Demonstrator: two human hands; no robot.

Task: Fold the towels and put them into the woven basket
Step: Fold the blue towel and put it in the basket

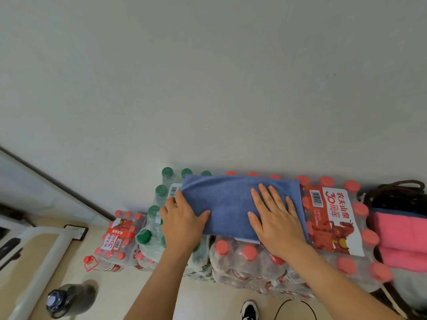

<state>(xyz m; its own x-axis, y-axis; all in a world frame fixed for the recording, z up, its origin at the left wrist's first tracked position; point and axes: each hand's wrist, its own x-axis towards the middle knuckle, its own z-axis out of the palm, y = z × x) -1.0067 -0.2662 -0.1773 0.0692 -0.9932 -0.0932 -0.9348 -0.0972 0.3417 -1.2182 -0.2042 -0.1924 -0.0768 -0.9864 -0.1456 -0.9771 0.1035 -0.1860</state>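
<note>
Your blue towel (pixel 231 204) lies folded flat on the shrink-wrapped bottle packs (pixel 258 257), against the wall. Your right hand (pixel 275 218) presses on it, palm down, fingers spread — grip released. Your left hand (pixel 182 218) covers the towel's left edge; whether it pinches the cloth, you cannot tell. Pink towels (pixel 402 241) sit in the dark basket (pixel 397 192) — at far right.

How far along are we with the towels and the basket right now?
Done, it seems: a pink towel lies folded at the far right in front of the dark woven basket; whether inside it is unclear. In hand: the blue towel lies folded on the bottle packs, left hand at its edge, right hand flat on top. Left: finishing this fold and moving it to the basket.
</note>
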